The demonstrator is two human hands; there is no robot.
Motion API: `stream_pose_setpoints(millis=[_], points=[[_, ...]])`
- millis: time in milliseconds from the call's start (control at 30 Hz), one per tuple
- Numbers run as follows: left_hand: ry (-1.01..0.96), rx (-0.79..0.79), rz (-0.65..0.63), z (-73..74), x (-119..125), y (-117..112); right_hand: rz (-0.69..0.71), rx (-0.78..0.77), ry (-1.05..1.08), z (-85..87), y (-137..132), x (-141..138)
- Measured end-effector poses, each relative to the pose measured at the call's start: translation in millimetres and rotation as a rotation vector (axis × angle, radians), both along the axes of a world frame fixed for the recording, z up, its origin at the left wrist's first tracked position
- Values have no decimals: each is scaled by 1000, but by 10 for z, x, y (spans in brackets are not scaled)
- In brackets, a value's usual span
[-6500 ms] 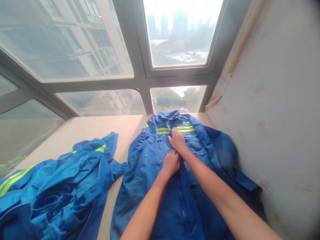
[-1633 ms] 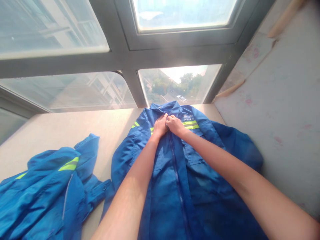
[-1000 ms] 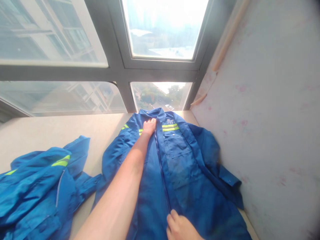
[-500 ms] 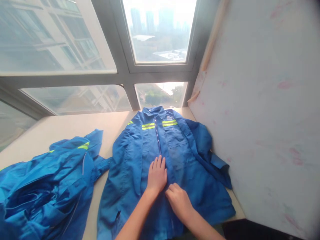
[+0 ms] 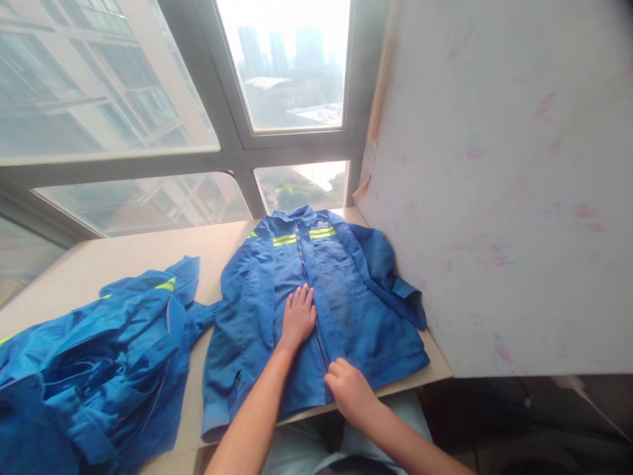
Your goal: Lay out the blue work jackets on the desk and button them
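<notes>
A blue work jacket (image 5: 341, 297) with yellow-green reflective strips lies front up, collar towards the window. My left hand (image 5: 299, 316) rests flat on its middle, fingers spread beside the front zip (image 5: 320, 346). Lower down, close to the hem, the fingers of my right hand (image 5: 349, 389) are closed in a pinch at the zip line. The zip's pull is hidden, so I cannot tell exactly which part they grip. The jacket's right-hand sleeve (image 5: 408, 293) is bent back along its side.
A second blue garment (image 5: 119, 356) lies crumpled on the left of the pale tabletop (image 5: 143, 251). Windows (image 5: 291, 72) rise behind the table. A marked white wall panel (image 5: 484, 198) stands along the right side, and a cable (image 5: 601, 409) hangs below it.
My right hand has slid down the jacket's front towards the hem, baring more of the zip. My left hand stays flat on the middle. The camera view has shifted right and down.
</notes>
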State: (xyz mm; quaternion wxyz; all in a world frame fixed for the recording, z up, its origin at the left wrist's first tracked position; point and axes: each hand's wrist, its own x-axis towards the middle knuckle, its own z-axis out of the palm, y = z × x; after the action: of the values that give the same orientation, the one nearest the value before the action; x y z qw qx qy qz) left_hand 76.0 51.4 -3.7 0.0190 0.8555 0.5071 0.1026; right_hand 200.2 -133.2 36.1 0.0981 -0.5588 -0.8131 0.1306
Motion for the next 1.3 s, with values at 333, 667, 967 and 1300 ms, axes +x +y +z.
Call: stream_pose_setpoints(millis=[333,667,967,1300], points=[[0,0,-13,17,13,-2,-68,-197,124,80,181,73],[-19,-9,-15,7,15,-29,-130,-252,317,91,503,197],[-51,-34,0,-6,26,-37,10,-461,192,133,368,136],[-68,-55,3,18,25,-45,66,-469,235,238,161,148]])
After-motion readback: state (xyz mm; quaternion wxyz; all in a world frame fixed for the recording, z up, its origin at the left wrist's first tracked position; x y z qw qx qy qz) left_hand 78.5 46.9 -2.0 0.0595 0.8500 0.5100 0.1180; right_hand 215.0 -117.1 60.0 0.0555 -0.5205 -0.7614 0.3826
